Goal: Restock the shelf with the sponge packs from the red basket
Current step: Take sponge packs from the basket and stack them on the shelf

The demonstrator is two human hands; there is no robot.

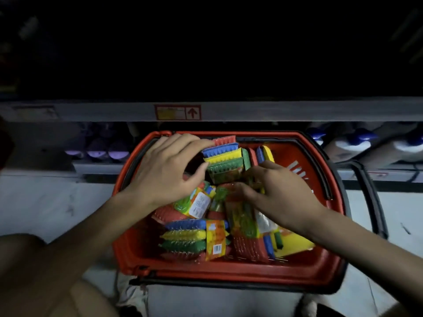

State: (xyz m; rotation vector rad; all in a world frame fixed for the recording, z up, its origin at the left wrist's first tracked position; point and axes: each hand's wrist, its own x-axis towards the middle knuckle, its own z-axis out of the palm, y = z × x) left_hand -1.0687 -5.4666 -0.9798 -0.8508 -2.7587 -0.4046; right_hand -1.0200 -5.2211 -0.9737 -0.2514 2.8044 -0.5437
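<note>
Pickup is the step in hand: centre left, the left hand (164, 170) has thumb and fingers clamped on an upright sponge pack (223, 160) inside the red basket (229, 272). Centre right, the right hand (274, 195) curls among other packs (242, 223); whether it grips one I cannot tell. Next, likely, a lift clear toward the shelf (274, 109) above.

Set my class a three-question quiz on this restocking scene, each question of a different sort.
1. True or false: the left hand grips a sponge pack.
2. Where is the right hand? A on the shelf; B over the red basket; C flat on the floor.
3. Fill in: the arrow on the shelf label points ___.
Key: 1 true; 2 B; 3 up.
</note>
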